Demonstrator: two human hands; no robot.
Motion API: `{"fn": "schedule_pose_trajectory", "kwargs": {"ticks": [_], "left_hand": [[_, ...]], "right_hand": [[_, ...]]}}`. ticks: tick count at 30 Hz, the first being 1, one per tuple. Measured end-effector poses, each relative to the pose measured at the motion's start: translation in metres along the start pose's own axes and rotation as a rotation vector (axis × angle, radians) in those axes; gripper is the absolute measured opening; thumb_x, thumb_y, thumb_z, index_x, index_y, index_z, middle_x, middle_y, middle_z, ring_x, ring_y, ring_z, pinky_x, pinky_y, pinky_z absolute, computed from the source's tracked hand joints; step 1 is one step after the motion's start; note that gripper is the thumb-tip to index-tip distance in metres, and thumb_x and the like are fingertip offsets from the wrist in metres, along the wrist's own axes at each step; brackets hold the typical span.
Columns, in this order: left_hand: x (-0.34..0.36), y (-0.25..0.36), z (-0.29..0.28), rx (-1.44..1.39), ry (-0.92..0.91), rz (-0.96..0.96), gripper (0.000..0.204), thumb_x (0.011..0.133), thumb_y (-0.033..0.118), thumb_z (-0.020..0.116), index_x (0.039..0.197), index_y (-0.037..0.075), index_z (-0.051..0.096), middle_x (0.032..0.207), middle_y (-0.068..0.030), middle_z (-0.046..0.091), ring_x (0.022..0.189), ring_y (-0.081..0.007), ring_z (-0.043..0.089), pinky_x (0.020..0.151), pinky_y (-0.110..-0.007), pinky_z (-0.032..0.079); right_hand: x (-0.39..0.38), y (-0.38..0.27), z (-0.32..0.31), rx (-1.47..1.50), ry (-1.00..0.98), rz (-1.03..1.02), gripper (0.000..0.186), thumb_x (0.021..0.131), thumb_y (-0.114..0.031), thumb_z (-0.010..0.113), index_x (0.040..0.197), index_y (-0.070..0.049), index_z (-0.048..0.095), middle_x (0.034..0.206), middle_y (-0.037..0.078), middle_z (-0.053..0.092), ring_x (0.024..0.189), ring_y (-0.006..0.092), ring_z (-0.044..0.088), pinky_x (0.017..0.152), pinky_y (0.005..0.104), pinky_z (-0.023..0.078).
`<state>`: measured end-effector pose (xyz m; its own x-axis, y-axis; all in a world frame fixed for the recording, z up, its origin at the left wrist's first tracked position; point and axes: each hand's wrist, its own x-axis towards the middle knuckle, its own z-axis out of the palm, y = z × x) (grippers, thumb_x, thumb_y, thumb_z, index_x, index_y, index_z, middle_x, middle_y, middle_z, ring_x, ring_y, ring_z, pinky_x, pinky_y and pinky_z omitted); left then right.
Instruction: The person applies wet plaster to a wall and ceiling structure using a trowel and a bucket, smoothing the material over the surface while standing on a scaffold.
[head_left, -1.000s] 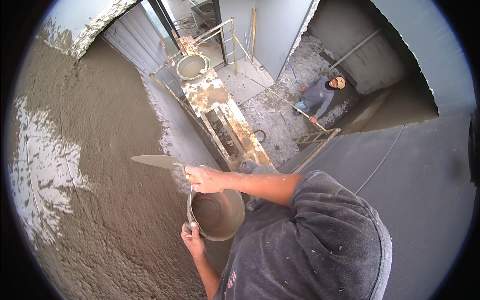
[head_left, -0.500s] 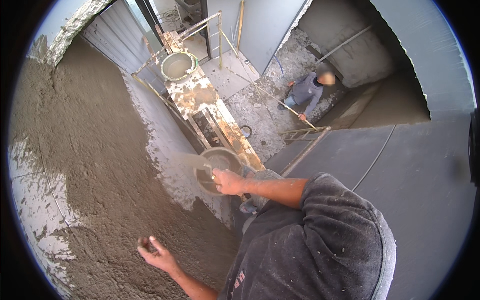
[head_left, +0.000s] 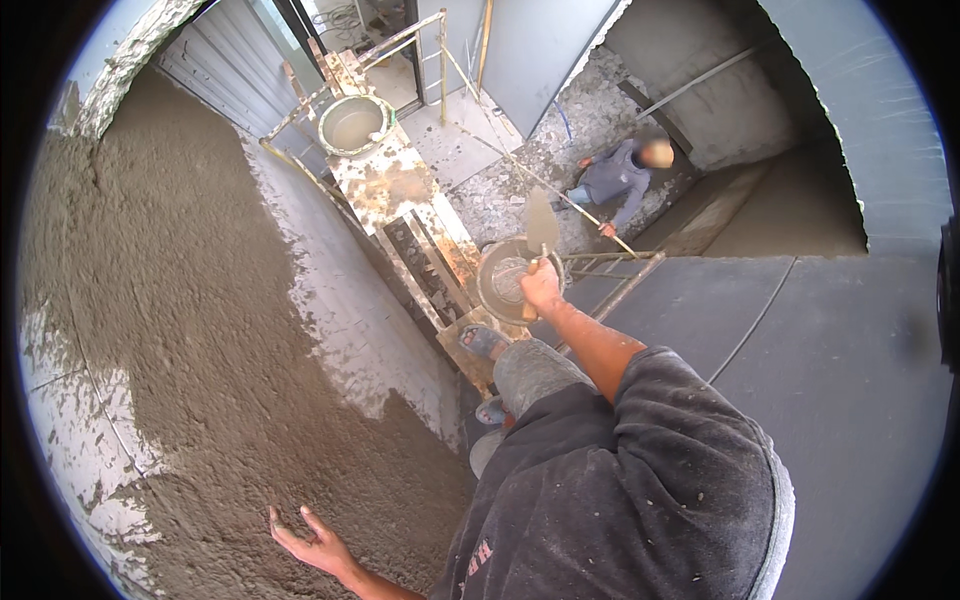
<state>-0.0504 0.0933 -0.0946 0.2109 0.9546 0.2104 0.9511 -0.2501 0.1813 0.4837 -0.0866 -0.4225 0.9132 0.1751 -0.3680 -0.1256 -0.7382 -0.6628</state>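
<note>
My right hand (head_left: 542, 288) is closed round the wooden handle of a pointed trowel (head_left: 541, 220), its blade smeared with mortar and angled away from me. Directly beneath that hand is a round grey bucket (head_left: 486, 283) with wet mortar inside. Whether my fingers also grip its rim, I cannot tell. My left hand (head_left: 312, 545) is open and holds nothing, fingers spread in front of the wall coated with rough wet mortar (head_left: 215, 360).
My feet are on a mortar-stained plank scaffold (head_left: 390, 190) with metal rails. A round tub (head_left: 354, 126) of grey mix stands at its far end. Below on the right, a person (head_left: 617, 185) stands on rubble. A smooth grey wall (head_left: 830, 350) lies on my right.
My right hand and trowel have swung right and away from the mortared wall, and the bucket has shifted the same way. My left hand has lowered slightly, its fingers straighter.
</note>
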Motion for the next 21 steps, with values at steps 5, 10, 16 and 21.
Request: {"fn": "schedule_pose_trajectory", "kwargs": {"ticks": [5,10,16,21], "left_hand": [[0.007,0.003,-0.014,0.066,0.052,0.076,0.055,0.105,0.024,0.068,0.15,-0.002,0.05,0.148,-0.0212,0.054,0.139,-0.0398,0.052,0.117,-0.052,0.042],[0.024,-0.011,-0.024,0.132,0.135,0.204,0.054,0.105,0.023,0.067,0.151,-0.001,0.05,0.153,-0.0213,0.051,0.145,-0.0394,0.048,0.119,-0.053,0.04],[0.047,-0.028,-0.015,0.147,0.154,0.287,0.053,0.106,0.023,0.066,0.151,0.0,0.05,0.156,-0.0217,0.049,0.147,-0.0399,0.045,0.121,-0.054,0.039],[0.047,-0.035,-0.005,0.233,0.143,0.318,0.05,0.104,0.01,0.066,0.15,0.0,0.051,0.155,-0.021,0.049,0.149,-0.0401,0.044,0.121,-0.057,0.041]], "right_hand": [[0.036,0.086,0.012,0.273,0.037,0.144,0.04,0.081,0.001,0.071,0.118,0.005,0.059,0.095,0.013,0.068,0.078,0.0222,0.07,0.067,0.0358,0.058],[0.006,0.072,-0.016,0.468,0.004,0.337,0.034,0.083,0.002,0.069,0.115,0.006,0.058,0.096,0.012,0.068,0.075,0.0212,0.069,0.064,0.0352,0.059],[-0.006,0.086,-0.034,0.597,0.098,0.486,0.036,0.082,0.003,0.069,0.116,0.006,0.057,0.091,0.013,0.068,0.072,0.0234,0.068,0.063,0.04,0.058],[-0.009,0.117,-0.041,0.648,0.076,0.459,0.011,0.087,-0.002,0.059,0.088,0.006,0.066,0.076,0.015,0.066,0.065,0.0259,0.066,0.06,0.04,0.056]]}}
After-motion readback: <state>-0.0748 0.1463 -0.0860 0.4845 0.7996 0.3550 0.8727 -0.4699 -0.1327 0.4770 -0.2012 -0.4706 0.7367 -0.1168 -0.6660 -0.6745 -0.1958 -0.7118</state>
